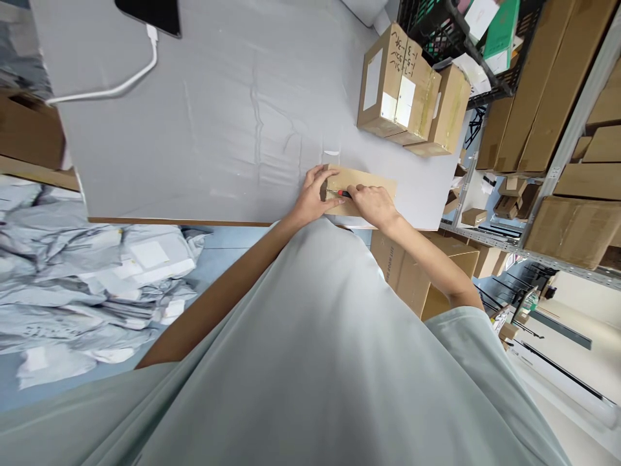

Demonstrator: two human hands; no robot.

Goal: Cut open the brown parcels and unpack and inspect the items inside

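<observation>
Head cam looked straight down over the person's chest, so everything sat near the front edge of the worktop (218, 116). The thing being worked on was a flat cardboard piece (366, 181), looked like a small folded-down box or mailer, lying with its long axis running left to right along that front edge. Both hands were right on its left end. The left hand (313, 197) was spread over the left corner, fingers curled over the far edge, pinning it flat. The right hand (373, 204) was closed around a small red-handled tool (343, 193), probably a cutter or a pen, honestly too small to tell, with the tip pointing left toward the other hand's fingers. So the tool sat between the two hands, just beside the left fingertips, and most of the cardboard stretched away to the right, under and past the right wrist.

Further out: a taped brown box with marker writing (400, 87) stood well apart at the far right of the worktop, a white cable (126, 81) trailed across the far left, and a heap of grey poly mailers (72, 285) lay on the floor to the left. Shelves of cartons (557, 129) were off to the right.
</observation>
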